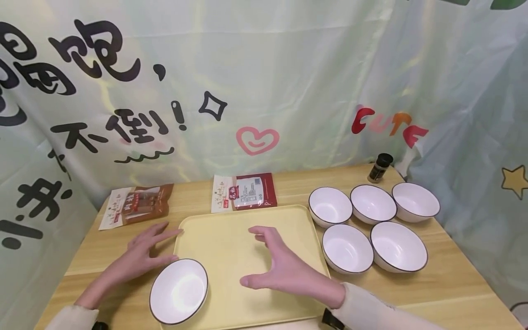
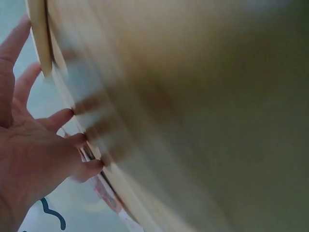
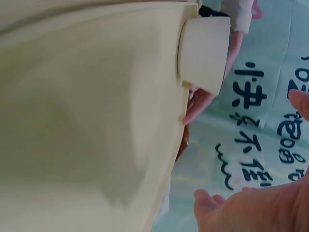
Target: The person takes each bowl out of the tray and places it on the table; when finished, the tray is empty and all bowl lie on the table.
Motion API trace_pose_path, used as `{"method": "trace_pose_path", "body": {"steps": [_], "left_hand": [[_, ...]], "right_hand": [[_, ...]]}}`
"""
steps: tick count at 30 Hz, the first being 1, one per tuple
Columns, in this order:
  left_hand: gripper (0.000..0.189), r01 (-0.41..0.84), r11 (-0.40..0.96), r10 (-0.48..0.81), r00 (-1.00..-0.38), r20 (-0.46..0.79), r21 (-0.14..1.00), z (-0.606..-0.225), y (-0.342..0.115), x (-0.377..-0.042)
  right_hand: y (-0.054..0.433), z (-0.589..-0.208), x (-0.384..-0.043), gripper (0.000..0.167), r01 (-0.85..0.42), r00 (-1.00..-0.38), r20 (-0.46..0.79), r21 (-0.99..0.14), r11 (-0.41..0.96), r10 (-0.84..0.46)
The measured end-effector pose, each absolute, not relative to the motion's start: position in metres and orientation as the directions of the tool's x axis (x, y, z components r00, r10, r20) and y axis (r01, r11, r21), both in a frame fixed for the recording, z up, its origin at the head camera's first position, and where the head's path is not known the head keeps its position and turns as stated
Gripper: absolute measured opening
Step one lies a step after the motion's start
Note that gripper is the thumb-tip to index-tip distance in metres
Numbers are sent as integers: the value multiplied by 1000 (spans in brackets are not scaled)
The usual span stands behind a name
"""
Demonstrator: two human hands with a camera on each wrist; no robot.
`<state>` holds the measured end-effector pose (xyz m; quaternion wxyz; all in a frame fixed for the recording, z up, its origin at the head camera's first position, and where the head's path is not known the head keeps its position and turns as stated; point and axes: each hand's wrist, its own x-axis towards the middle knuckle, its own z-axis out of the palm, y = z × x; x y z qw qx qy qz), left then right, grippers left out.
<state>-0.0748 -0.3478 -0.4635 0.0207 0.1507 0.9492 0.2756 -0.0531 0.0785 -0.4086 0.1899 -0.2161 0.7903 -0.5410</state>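
A white bowl (image 1: 179,291) with a dark rim stands at the near left corner of a pale yellow tray (image 1: 231,229), overlapping its left edge. My left hand (image 1: 142,252) is low beside the tray's left side, fingers spread, with its thumb close to the bowl's rim; whether it touches cannot be told. In the left wrist view its fingertips (image 2: 65,116) are near the wooden tabletop. Over the tray hovers my right hand (image 1: 284,272), thumb and fingers held apart with nothing between them. The right wrist view shows the same bowl (image 3: 205,53) at the tray's edge.
Several white bowls (image 1: 348,250) stand close together right of the tray. Behind it lie a red-and-white packet (image 1: 251,192) and a brown packet (image 1: 144,204). A black-capped jar (image 1: 378,169) stands at the back right, before a printed curtain (image 1: 288,91).
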Motion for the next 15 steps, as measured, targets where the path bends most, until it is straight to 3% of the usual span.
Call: {"method": "trace_pose_path", "body": {"steps": [7, 15], "left_hand": [[78, 279, 817, 324, -946, -1, 505, -466, -354, -78], [87, 276, 825, 325, -946, -15, 493, -467, -356, -80]], "right_hand": [[40, -415, -56, 108, -92, -747, -64, -976, 198, -662], [8, -425, -50, 109, -83, -696, -79, -978, 190, -714]]}}
